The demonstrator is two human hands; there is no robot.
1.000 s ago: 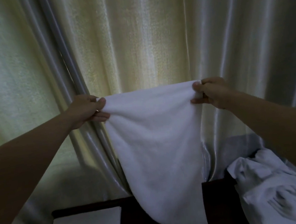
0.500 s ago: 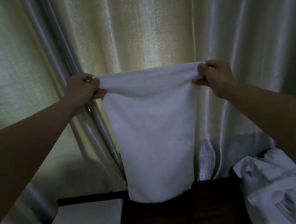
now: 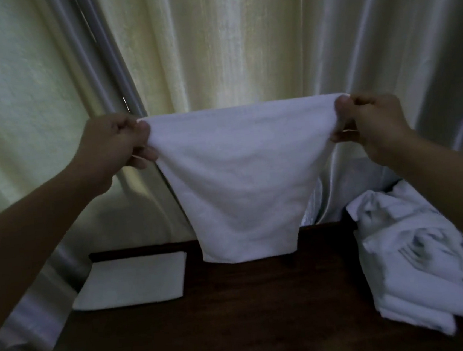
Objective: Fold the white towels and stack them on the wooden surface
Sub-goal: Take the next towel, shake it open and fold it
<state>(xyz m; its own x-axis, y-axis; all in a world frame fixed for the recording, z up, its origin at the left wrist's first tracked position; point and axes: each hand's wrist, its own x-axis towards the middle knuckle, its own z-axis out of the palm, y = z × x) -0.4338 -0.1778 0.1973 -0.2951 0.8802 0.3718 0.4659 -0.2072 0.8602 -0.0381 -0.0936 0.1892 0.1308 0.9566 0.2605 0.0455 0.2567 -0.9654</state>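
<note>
A white towel hangs stretched between my hands above the dark wooden surface. My left hand pinches its upper left corner, and my right hand pinches the upper right corner. The towel's lower edge hangs near the back edge of the wood. A folded white towel lies flat on the surface at the left. A heap of unfolded white towels sits at the right side.
Pale, shiny curtains hang close behind the wooden surface and fill the background. The light is dim.
The towel has been lifted so its lower edge hangs above the wood, then my hands moved apart and slightly down. The view has tilted down, showing more of the surface.
</note>
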